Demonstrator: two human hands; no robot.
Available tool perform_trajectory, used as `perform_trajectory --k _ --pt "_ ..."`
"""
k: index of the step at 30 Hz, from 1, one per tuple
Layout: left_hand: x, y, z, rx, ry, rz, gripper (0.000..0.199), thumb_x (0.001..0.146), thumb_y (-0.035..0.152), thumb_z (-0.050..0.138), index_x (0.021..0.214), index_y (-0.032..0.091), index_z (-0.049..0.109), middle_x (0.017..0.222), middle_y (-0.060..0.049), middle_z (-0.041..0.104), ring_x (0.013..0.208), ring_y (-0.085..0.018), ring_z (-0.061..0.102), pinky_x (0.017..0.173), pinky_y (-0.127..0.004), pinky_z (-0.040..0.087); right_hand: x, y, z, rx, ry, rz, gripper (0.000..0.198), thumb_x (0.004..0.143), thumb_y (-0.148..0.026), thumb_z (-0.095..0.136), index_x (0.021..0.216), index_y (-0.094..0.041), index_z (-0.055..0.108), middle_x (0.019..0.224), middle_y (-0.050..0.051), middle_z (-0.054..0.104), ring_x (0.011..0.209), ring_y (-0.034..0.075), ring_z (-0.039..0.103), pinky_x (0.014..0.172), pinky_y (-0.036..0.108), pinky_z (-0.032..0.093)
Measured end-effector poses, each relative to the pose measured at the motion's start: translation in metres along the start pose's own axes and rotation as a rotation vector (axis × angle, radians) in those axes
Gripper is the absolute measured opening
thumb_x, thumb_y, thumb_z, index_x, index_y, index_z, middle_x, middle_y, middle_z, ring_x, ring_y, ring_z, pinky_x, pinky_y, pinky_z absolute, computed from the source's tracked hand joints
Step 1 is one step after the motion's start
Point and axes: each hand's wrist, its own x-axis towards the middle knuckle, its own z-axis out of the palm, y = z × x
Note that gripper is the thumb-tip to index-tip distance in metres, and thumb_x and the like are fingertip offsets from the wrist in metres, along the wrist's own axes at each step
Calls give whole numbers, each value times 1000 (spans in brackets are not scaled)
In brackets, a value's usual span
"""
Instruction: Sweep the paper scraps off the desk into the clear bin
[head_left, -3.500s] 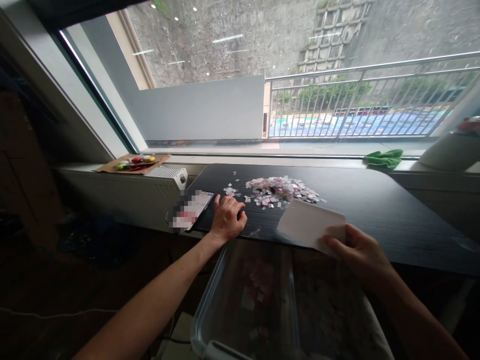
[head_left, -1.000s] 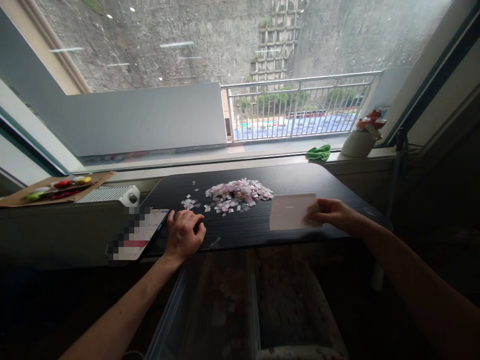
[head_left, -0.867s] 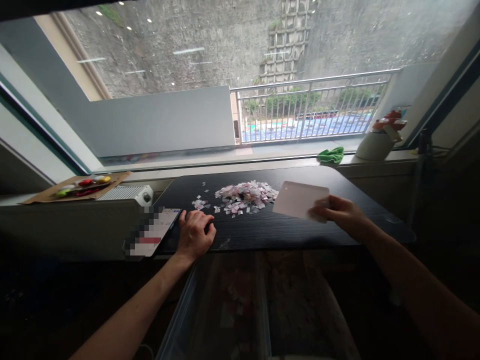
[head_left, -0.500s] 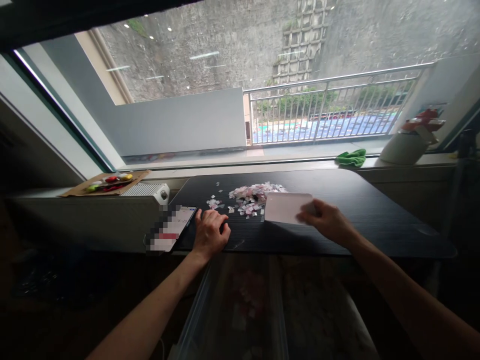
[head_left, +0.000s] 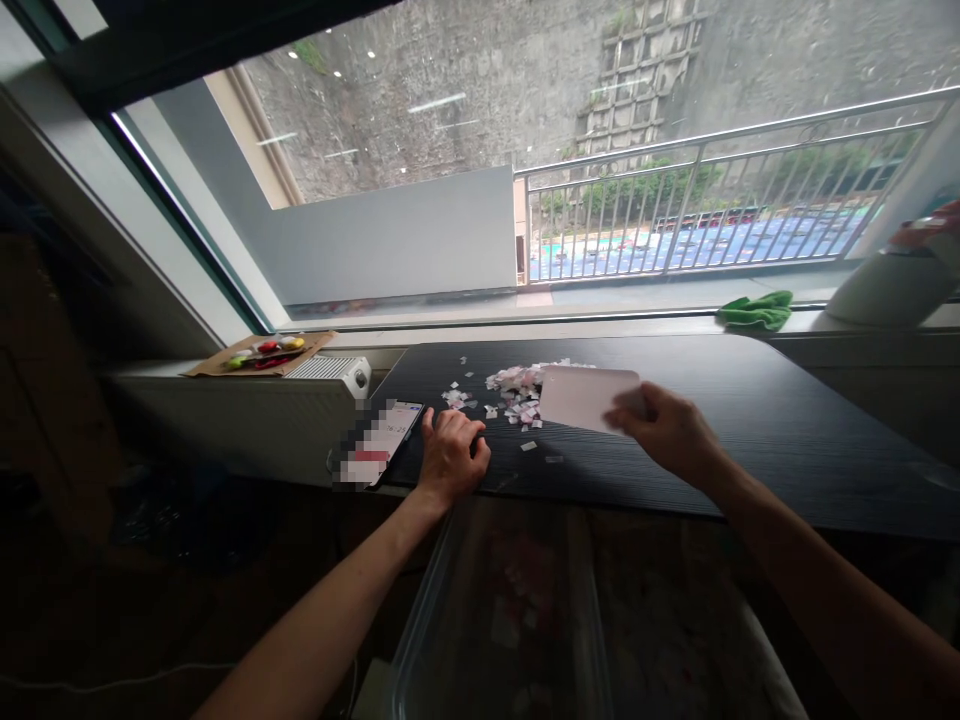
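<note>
My right hand grips the right end of a pale rectangular board with rounded corners. The board is tilted up over the dark table and hides the right side of a heap of small white and pink paper-like pieces. A few loose pieces lie in front of the heap. My left hand rests near the table's front edge with its fingers bent and slightly apart, apparently holding nothing. Its fingertips are beside a phone, lit and partly blurred out, at the table's left edge.
Below the table's front edge is a clear plastic bin with pale pieces inside, dimly lit. A white radiator stands on the left, with cardboard and colourful items on top. A green cloth and a white container occupy the window sill.
The view has swung left, shifting the scene rightward. Against the heap, the board has moved slightly back and left, and loose pieces now show in front. My left hand stays by the phone.
</note>
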Motion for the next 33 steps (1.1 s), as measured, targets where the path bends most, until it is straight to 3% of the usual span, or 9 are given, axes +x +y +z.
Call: perform_trajectory --k 7,14,19,28,33 --pt "0 0 1 7 2 -2 17 81 19 54 89 23 68 89 -6 69 103 -27 58 112 -59 24 -7 0 4 75 -122 -45 16 71 -37 67 77 -23 64 68 1 68 62 18 60 57 30 46" --pt "0 0 0 1 -5 -7 17 81 19 54 89 23 68 89 -5 68 103 -28 58 113 -58 23 -6 -6 0 -159 33 -24 17 74 -41 63 73 -24 59 59 -1 60 56 18 53 54 30 39" --pt "0 1 0 3 -5 -10 16 81 19 54 89 23 68 90 -5 69 103 -28 58 113 -59 23 -9 -8 3 -130 -34 -78 17 72 -41 64 70 -24 59 60 0 61 56 17 53 53 29 39" --pt "0 2 0 9 -7 -17 16 81 19 55 89 22 68 90 -6 69 104 -28 58 114 -57 23 -24 -6 -15 -81 -104 -61 17 71 -41 64 74 -25 62 62 1 65 56 18 57 54 30 42" --pt "0 1 0 12 -5 -9 16 81 19 55 89 23 68 90 -6 68 103 -28 58 114 -57 23 -17 -13 -17 -203 7 -10 17 72 -42 63 73 -25 61 59 1 62 55 19 55 54 31 40"
